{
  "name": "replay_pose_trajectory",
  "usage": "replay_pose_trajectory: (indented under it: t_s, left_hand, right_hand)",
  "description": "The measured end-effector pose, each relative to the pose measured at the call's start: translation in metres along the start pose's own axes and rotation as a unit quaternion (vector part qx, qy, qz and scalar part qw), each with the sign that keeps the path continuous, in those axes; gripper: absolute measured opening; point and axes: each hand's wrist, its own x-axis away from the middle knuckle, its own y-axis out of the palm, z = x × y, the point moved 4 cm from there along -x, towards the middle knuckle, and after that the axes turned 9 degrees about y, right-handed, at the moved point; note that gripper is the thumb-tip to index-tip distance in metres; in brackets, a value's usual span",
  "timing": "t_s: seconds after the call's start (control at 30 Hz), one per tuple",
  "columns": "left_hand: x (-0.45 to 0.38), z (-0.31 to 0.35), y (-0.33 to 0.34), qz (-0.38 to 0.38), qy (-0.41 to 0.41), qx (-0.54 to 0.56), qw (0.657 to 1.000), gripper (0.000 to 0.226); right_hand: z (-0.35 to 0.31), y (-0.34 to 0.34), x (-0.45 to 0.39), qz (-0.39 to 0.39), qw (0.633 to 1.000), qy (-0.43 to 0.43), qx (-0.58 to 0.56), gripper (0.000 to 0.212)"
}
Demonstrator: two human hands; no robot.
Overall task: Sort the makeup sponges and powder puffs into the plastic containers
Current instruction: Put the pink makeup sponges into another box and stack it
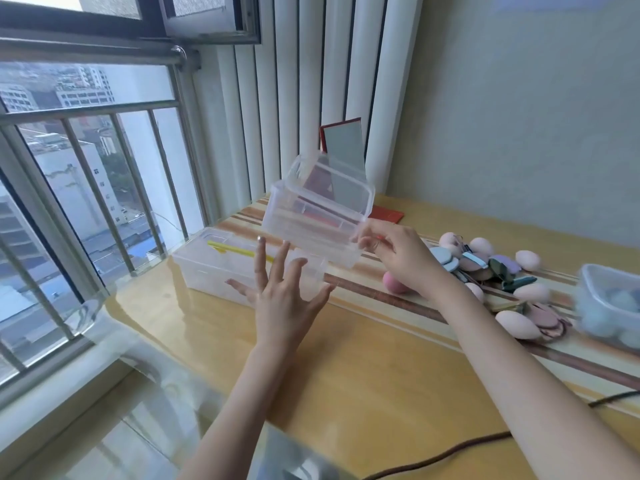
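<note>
Person at a glass-topped table (363, 375) by the window. Right hand (398, 258) pinches the near corner of an empty clear plastic container (318, 216) and holds it tilted in the air, open side facing up and away; a grip by the rim like this looks meant for carrying it over, not for filling it. Left hand (284, 292) is open, fingers spread, holding nothing, poised just under and in front of the lifted box, probably ready to steady it or take its weight. Behind that hand a second clear container (207, 268) rests on the table with something yellow (235, 251) on top, too blurred to name. The goods to be sorted lie in a loose heap to the right: pale pink egg-shaped sponges (517, 323), a deeper pink sponge (394, 284) just under the right wrist, and flat puffs (478, 265) in blue, mauve and green. At the far right edge a third container (588, 289) already holds some bluish pieces. A red-framed mirror (346, 143) leans against the wall. Most of the pile remains unsorted.
</note>
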Motion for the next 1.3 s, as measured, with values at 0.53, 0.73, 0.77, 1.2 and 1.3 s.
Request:
replay_pose_trajectory:
  t_s: [0.53,0.73,0.77,1.2,1.3]
  left_hand:
    - [-0.057,-0.021,0.052,-0.28,-0.026,-0.092,0.955,0.054]
    - [-0.074,-0.031,0.07,-0.217,0.061,-0.11,0.968,0.076]
    - [-0.074,-0.032,0.069,-0.208,0.062,-0.09,0.972,0.078]
    - [-0.021,-0.041,0.018,0.019,-0.308,0.588,0.748,0.032]
    - [-0.013,-0.033,0.034,-0.041,-0.35,0.651,0.672,0.019]
  right_hand:
    - [0.003,-0.006,0.051,0.006,0.996,-0.085,0.038,0.013]
    - [0.033,0.0,0.075,-0.052,0.996,-0.036,0.056,0.011]
    - [0.037,0.0,0.08,-0.06,0.996,-0.029,0.054,0.014]
    - [0.039,0.014,0.101,-0.05,0.999,-0.011,-0.007,0.025]
    - [0.038,0.018,0.103,-0.069,0.996,0.001,-0.061,0.022]
